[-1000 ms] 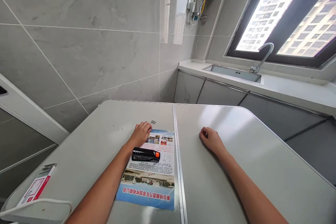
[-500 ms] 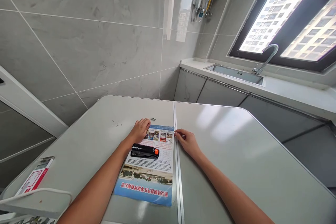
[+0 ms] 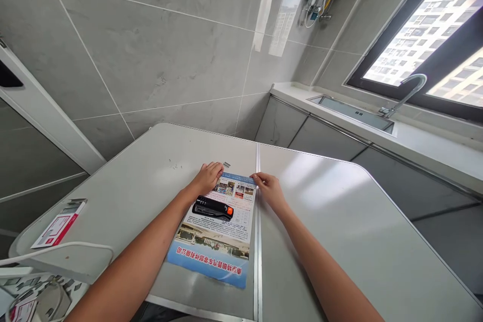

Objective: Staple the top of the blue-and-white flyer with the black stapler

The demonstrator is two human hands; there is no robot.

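Observation:
A printed flyer [image 3: 217, 239] with photos and a blue lower band lies on the grey folding table [image 3: 324, 206]. A black stapler with an orange end [image 3: 212, 207] rests across the flyer's upper half. My left hand [image 3: 207, 177] lies with fingers flat on the flyer's far left corner. My right hand [image 3: 268, 189] pinches the flyer's far right corner between its fingertips. A small strip of staples [image 3: 227, 164] sits just beyond my left hand's fingertips.
A red and white booklet [image 3: 58, 224] lies near the table's left edge, with a white cable [image 3: 56, 250] curving beside it. A seam runs down the table's middle [image 3: 257, 261]. A counter with sink [image 3: 349, 110] and tap [image 3: 403, 91] stands behind on the right, under a window.
My right hand has moved left from the bare right half of the table to the flyer's far right corner and taken hold of it. The view has tilted and shifted.

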